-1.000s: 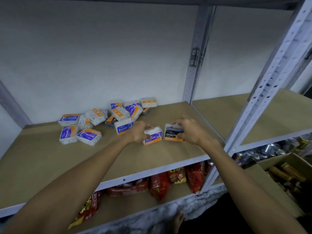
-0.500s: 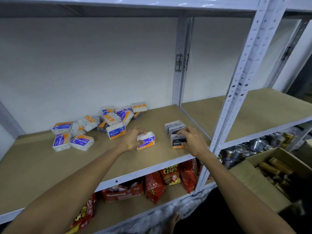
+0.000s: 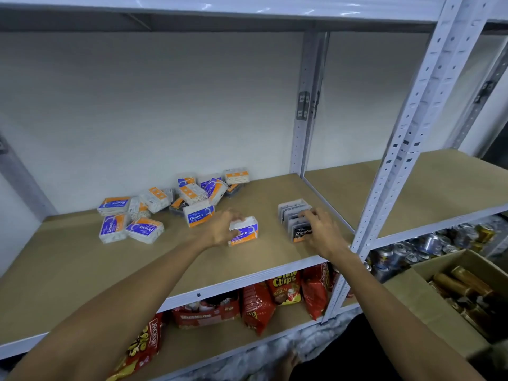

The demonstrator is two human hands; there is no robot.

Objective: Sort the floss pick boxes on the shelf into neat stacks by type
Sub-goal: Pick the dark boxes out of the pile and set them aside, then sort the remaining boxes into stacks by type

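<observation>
- Our left hand point(image 3: 224, 229) lies over the near left end of a white, blue and orange "Smooth" box point(image 3: 244, 231) standing on the shelf board point(image 3: 82, 270); the fingers curl onto its top, touching it, though we cannot tell whether they truly clasp it.
- Our right hand point(image 3: 320, 229) rests against the row of dark Charcoal boxes point(image 3: 295, 218), standing on edge one behind another; the fingertips point(image 3: 303, 214) touch the tops of the nearer boxes, and the front box's label shows just left of the palm.
- Whether the right hand grips a box or only presses on the row, we cannot tell.
- The Smooth box and the Charcoal row stand apart, bare board between them.
- The loose heap of floss pick boxes point(image 3: 176, 202) lies behind and left of the left hand, near the back wall, untouched; a "Round" box point(image 3: 198, 214) stands at its near edge.
- Snack bags point(image 3: 283, 290) fill the shelf below.
</observation>
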